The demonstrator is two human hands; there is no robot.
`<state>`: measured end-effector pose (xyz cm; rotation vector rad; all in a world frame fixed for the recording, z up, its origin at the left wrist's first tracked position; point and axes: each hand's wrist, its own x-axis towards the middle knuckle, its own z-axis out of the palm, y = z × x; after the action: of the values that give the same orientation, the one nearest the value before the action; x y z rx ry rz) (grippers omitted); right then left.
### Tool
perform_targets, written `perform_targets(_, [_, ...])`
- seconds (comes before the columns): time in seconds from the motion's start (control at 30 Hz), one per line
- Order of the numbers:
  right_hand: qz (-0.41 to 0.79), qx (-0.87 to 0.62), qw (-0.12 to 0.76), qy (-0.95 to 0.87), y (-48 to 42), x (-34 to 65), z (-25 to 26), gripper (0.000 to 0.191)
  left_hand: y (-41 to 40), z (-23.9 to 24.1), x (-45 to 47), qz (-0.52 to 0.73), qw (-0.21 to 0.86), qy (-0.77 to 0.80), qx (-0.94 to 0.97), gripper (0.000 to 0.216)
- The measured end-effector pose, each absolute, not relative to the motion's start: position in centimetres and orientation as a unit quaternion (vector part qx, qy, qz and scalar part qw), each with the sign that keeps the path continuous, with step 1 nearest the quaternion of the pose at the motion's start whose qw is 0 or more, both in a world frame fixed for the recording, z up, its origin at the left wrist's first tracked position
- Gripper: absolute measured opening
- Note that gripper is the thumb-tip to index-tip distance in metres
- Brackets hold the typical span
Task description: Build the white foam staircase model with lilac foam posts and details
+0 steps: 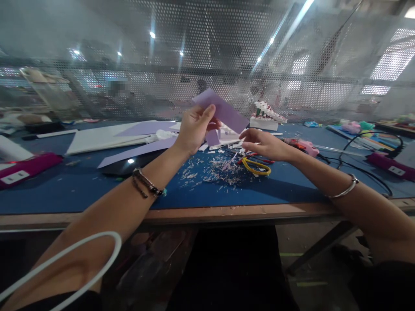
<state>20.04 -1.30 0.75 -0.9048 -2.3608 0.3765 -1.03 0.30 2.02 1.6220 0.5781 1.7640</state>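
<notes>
My left hand [194,129] pinches a thin purple sheet [228,113] between thumb and fingers, holding it tilted above the table. A smaller purple piece [213,137] shows just below it. My right hand [267,144] is beside the sheet's lower right corner, fingers partly stretched and apart; nothing shows in them. Whether its fingertips touch the corner is hard to tell. Below that hand lie scissors [264,169] with yellow handles, with a red-handled tool [267,161] partly behind them. Small pale shavings [223,175] are scattered on the blue table in front of the hands.
White and purple sheets [136,128] lie at left, one purple strip over a dark object [129,166]. Magenta power strips [39,166] sit at both sides. A pink glue gun [308,147] and black cable lie right. A white model [266,116] stands behind, before a perforated metal screen.
</notes>
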Motion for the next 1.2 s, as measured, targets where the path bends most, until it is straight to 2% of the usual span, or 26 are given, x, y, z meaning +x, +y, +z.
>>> perform_targets(0.07, [0.234,-0.272,0.375,-0.855,-1.6,19.4,0.8,0.037,0.0,1.9,-0.7,0.657,0.330,0.240,0.633,0.030])
perform_targets(0.17, [0.297,-0.233,0.473,-0.796,-1.7,18.7,0.7,0.018,-0.1,1.5,-0.8,0.625,0.330,0.245,0.664,0.030])
perform_targets(0.27, [0.285,-0.259,0.545,-0.745,-1.6,18.8,1.0,0.013,-0.1,1.4,-1.3,0.562,0.345,0.227,0.716,0.031])
perform_targets(0.37, [0.261,-0.291,0.580,-0.714,-1.2,19.5,1.6,0.015,-0.4,1.6,-1.8,0.424,0.360,0.227,0.800,0.028])
perform_targets(0.47, [0.218,-0.320,0.576,-0.720,-0.6,20.3,1.9,0.012,-0.9,1.9,-1.9,0.350,0.361,0.220,0.836,0.027])
perform_targets(0.57, [0.150,-0.330,0.555,-0.748,-0.1,20.7,1.7,0.010,-1.2,2.1,-1.8,0.427,0.309,0.200,0.826,0.034])
perform_targets(0.67, [0.088,-0.306,0.533,-0.784,-0.3,20.6,1.3,0.013,-1.2,2.1,-1.6,0.546,0.097,0.201,0.808,0.031])
perform_targets(0.77, [0.060,-0.277,0.488,-0.825,-1.5,19.9,1.0,0.015,-1.4,1.9,-1.2,0.566,-0.083,0.199,0.796,0.024])
perform_targets(0.83, [0.059,-0.270,0.448,-0.850,-2.3,19.5,0.9,0.014,-1.5,1.6,-0.9,0.516,-0.093,0.189,0.830,0.029])
perform_targets(0.97, [0.049,-0.272,0.416,-0.866,-3.2,19.0,0.8,0.012,-1.6,0.6,-0.2,0.423,-0.022,0.220,0.879,0.029])
perform_targets(1.2, [-0.016,-0.309,0.429,-0.849,-3.4,18.8,0.6,0.010,-1.9,0.0,0.6,0.427,-0.019,0.253,0.868,0.033])
